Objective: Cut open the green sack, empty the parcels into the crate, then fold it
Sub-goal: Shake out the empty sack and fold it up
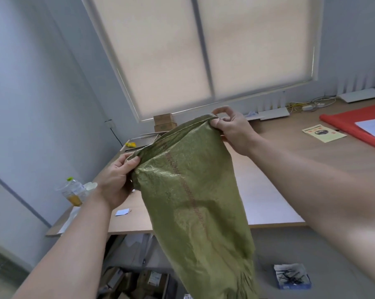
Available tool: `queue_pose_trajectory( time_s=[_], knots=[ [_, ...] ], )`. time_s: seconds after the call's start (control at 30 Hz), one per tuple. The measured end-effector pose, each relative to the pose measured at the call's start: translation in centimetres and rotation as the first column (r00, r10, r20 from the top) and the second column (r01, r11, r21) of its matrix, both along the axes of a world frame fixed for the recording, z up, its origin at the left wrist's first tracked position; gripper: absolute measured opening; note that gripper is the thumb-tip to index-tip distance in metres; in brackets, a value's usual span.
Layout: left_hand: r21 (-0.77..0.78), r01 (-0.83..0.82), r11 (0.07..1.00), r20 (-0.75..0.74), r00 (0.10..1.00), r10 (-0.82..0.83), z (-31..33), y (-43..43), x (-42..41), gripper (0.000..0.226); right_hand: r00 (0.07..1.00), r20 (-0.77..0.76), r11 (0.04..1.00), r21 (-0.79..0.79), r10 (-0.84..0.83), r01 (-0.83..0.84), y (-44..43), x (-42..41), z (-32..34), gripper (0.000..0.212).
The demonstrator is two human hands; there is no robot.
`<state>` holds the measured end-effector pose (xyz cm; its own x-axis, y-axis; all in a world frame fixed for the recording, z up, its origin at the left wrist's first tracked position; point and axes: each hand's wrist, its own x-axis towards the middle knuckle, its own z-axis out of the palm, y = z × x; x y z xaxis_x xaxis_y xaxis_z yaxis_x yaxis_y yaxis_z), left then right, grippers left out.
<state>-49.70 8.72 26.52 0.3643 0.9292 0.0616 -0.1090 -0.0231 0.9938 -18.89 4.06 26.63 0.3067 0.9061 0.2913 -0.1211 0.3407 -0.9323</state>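
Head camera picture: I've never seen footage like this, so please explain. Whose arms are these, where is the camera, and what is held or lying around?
There is no machine here. A person wears one wide-angle camera on the head, looking forward and down, so the two bare arms are their own. The left hand and right hand each pinch the top edge of a green woven sack, which hangs limp in front of a wooden table. On the table are a red sheet, a yellow leaflet, a bottle at the left end and cardboard boxes by the window. Near the bottom edge, brown parcels show, and a small blue tray sits on the floor.
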Motion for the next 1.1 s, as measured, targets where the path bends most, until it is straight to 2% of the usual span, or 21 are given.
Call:
queue_pose_trajectory(
  time_s=[0.07, 0.1, 0.17, 0.23, 0.3, 0.37, 0.47, 0.53, 0.63, 0.77, 0.9, 1.03, 1.1],
  knots=[
    [0.002, -0.025, 1.000, 0.041, 0.999, 0.025, -0.2, -0.1, 0.5, 0.011, 0.998, -0.060, 0.999, -0.044, 0.006, -0.008, 0.3, -0.1, -0.2, 0.028],
    [0.007, -0.052, 0.999, 0.078, 0.996, 0.051, 0.0, -0.2, 0.8, 0.011, 0.992, -0.094, 0.990, -0.105, 0.085, -0.095, 0.1, -0.2, -0.4, 0.041],
    [0.015, -0.097, 0.995, 0.152, 0.984, 0.094, 0.4, 0.0, 1.0, 0.012, 0.939, -0.117, 0.910, -0.233, 0.325, -0.344, -0.5, -0.1, -1.1, 0.064],
    [0.013, -0.091, 0.996, 0.156, 0.984, 0.088, 1.0, -0.1, 1.2, 0.015, 0.887, -0.101, 0.834, -0.308, 0.451, -0.459, -1.2, -0.6, -2.5, 0.052],
    [-0.007, -0.050, 0.999, 0.111, 0.993, 0.050, 1.2, -0.1, 1.4, 0.029, 0.906, -0.056, 0.842, -0.349, 0.419, -0.411, -1.6, -1.4, -3.5, 0.033],
    [-0.037, -0.053, 0.998, 0.099, 0.993, 0.057, 1.2, -0.2, 1.6, 0.038, 0.940, -0.073, 0.884, -0.321, 0.333, -0.339, -1.5, -2.0, -4.0, 0.027],
    [-0.138, -0.122, 0.983, 0.250, 0.956, 0.154, 0.5, -0.3, 1.3, 0.048, 0.959, -0.170, 0.932, -0.249, 0.227, -0.265, -1.2, -2.4, -3.9, 0.019],
    [-0.156, -0.148, 0.977, 0.142, 0.975, 0.171, -0.6, -0.6, 1.0, 0.062, 0.958, -0.206, 0.948, -0.207, 0.201, -0.243, -1.3, -2.4, -3.8, 0.016],
    [-0.223, -0.068, 0.972, -0.039, 0.997, 0.060, -2.3, -1.5, 1.0, 0.073, 0.966, -0.185, 0.957, -0.192, 0.183, -0.218, -1.4, -2.6, -3.7, 0.012],
    [-0.275, -0.003, 0.962, -0.180, 0.982, -0.048, -2.8, -2.0, 1.6, 0.069, 0.986, -0.120, 0.975, -0.173, 0.118, -0.137, -1.3, -3.1, -4.4, 0.007],
    [-0.267, 0.056, 0.962, -0.174, 0.979, -0.105, -2.3, -2.0, 2.0, 0.076, 1.000, -0.012, 0.992, -0.129, -0.007, 0.005, -1.0, -2.9, -5.0, 0.010],
    [-0.227, -0.017, 0.974, -0.133, 0.991, -0.014, -2.6, -2.3, 3.9, 0.047, 0.985, -0.082, 0.974, -0.158, 0.153, -0.164, -0.8, -3.5, -4.8, 0.033],
    [-0.232, -0.060, 0.971, -0.085, 0.996, 0.041, -3.0, -2.1, 4.0, 0.037, 0.974, -0.114, 0.960, -0.179, 0.197, -0.215, -0.7, -3.4, -4.6, 0.035]
  ],
)
